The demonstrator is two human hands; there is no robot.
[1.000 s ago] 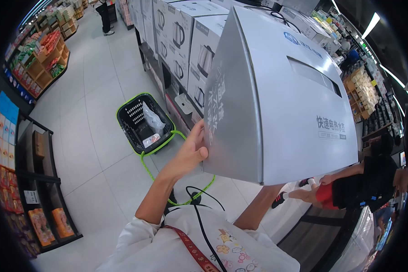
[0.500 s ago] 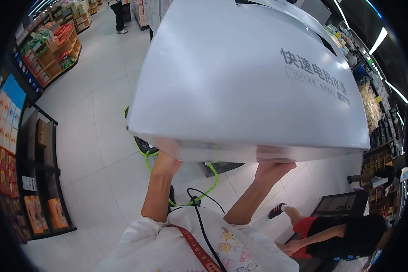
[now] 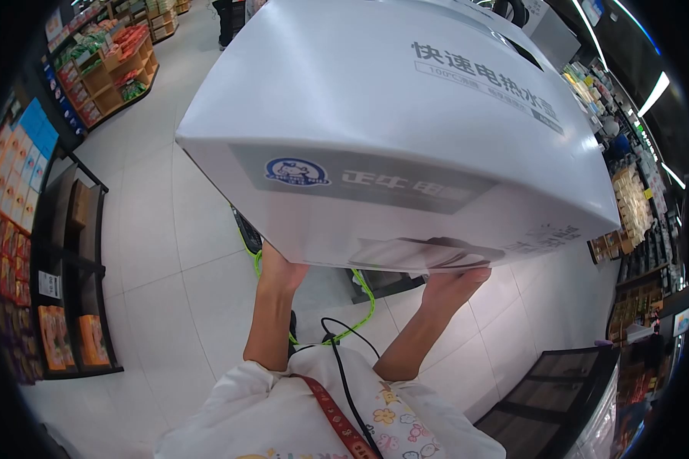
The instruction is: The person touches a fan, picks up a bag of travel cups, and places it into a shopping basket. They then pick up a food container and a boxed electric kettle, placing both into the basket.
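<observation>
A large white box (image 3: 344, 99) with grey Chinese lettering and a round blue logo fills the upper middle of the head view. It is held up in front of me, its lettered side face turned toward me. My left hand (image 3: 282, 268) supports its lower left part, and my right hand (image 3: 453, 287) is under the lower edge further right. Both hands are partly hidden by the box, with the fingers mostly out of sight. Below it a bright green cord (image 3: 369, 306) and a thin black cable (image 3: 335, 336) hang near my body.
Shelves with orange packs (image 3: 93, 339) stand at the left, and a wooden produce stand (image 3: 109, 98) at the upper left. A dark low rack (image 3: 547, 390) is at the lower right, stocked shelves (image 3: 634, 203) beyond it. A person's dark-clothed leg (image 3: 225, 21) shows at the top.
The box has tilted and shifted left, so its side face with the logo now shows. Both hands still support it. The person in red shorts at the lower right has gone out of view.
</observation>
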